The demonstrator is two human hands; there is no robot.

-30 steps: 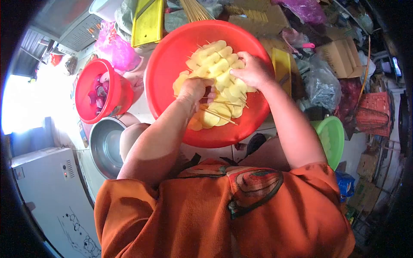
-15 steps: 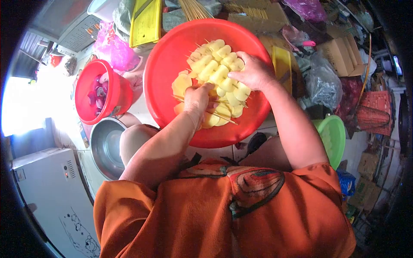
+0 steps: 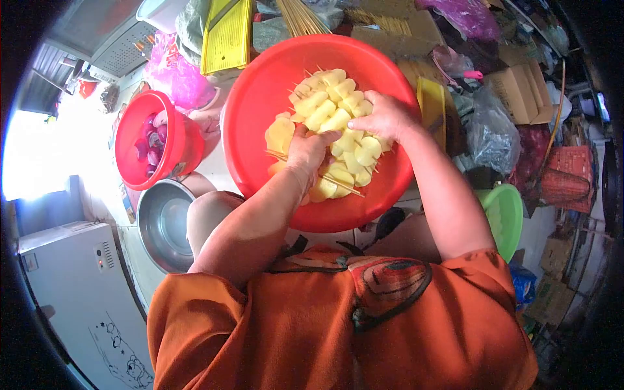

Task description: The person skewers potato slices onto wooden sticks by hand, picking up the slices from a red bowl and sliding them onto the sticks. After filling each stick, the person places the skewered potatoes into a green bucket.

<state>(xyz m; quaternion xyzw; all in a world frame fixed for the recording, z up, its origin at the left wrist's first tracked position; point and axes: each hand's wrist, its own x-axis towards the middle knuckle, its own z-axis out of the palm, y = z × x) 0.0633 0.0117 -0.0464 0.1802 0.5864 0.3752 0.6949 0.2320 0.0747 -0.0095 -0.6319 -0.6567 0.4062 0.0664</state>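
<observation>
A wide red basin point(image 3: 250, 84) in front of me holds a pile of pale yellow potato skewers point(image 3: 335, 120), thin sliced rounds threaded on wooden sticks. My right hand point(image 3: 385, 118) grips the pile's right side, thumb on top and fingers round the far edge. From the left, my left hand point(image 3: 307, 155) clasps the skewers' near side. Its thumb stretches across the slices, and its other fingers are partly hidden beneath. Loose potato slices point(image 3: 279, 135) lie left of it, and more skewered slices show below.
A red bucket point(image 3: 123, 140) with purple pieces stands left, above a metal bowl point(image 3: 146, 218). Beyond the basin are a yellow slicer point(image 3: 227, 39) and bare wooden sticks point(image 3: 302, 16). A green basin point(image 3: 510, 218) is at right, with plastic bags and cardboard boxes point(image 3: 520, 91) behind.
My left thumb has stretched out to the right across the slices. Both hands stay at the pile; the whole view has shifted slightly.
</observation>
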